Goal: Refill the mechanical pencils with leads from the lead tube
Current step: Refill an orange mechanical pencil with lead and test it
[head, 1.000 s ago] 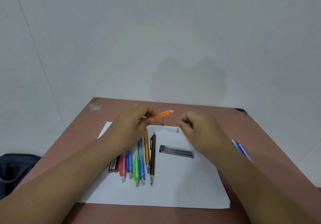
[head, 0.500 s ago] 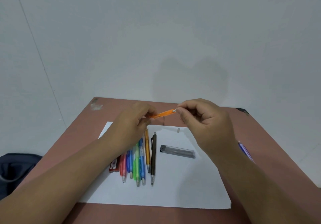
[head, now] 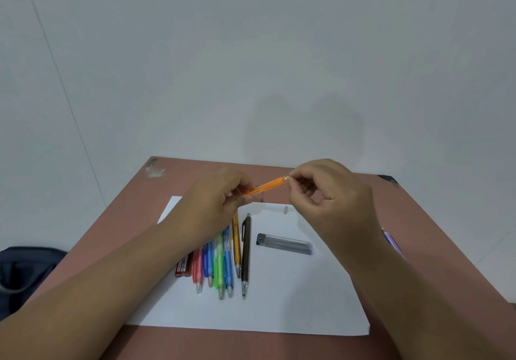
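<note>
Since a second ago the right hand (head: 332,200) has risen from the paper (head: 293,290) to the orange pencil (head: 269,185); its thumb and forefinger now pinch that pencil's upper end, perhaps holding a lead, though none is visible. Left hand (head: 215,200) grips the pencil's lower part, held above the table (head: 125,220). On the paper lie the lead tube (head: 284,244), a small cap (head: 285,209) and a row of pencils (head: 223,262).

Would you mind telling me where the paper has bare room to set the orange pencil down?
Bare paper lies nearer than the lead tube and right of the brown pencil. The sheet's left part is crowded with the row of pencils.
</note>
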The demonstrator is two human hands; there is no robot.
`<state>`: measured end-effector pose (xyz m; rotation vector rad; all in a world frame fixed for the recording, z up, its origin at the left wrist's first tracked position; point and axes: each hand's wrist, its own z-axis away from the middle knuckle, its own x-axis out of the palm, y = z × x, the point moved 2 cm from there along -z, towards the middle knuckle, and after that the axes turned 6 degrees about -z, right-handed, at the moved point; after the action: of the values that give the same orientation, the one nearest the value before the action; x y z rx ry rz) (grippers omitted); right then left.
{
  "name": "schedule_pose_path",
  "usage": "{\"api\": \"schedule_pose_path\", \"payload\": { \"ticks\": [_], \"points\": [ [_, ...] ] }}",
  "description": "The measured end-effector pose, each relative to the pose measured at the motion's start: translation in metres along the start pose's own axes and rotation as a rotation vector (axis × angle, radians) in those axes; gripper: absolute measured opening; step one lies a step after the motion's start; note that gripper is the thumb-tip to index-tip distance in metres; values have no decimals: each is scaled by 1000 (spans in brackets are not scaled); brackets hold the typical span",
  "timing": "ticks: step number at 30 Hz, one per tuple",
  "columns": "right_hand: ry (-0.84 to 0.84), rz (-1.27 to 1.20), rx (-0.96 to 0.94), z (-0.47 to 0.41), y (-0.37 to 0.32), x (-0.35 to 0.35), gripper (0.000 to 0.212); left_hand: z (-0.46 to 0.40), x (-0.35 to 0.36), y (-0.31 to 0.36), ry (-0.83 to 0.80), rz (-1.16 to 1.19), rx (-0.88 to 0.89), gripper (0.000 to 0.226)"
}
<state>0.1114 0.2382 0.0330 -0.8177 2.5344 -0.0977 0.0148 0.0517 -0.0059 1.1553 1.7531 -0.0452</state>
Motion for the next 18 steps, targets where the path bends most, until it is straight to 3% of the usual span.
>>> {"api": "schedule_pose_path", "payload": {
  "ticks": [4, 14, 18],
  "points": [
    [-33, -4, 50, 1, 2, 2, 14, 1, -1, 0, -2, -30, 4, 12],
    [-294, -234, 487, 3, 14, 5, 22, -1, -13, -9, 110, -175, 116, 22],
    [-206, -424, 708, 4, 14, 7, 16, -1, -11, -8, 91, -188, 105, 24]
  ]
}}
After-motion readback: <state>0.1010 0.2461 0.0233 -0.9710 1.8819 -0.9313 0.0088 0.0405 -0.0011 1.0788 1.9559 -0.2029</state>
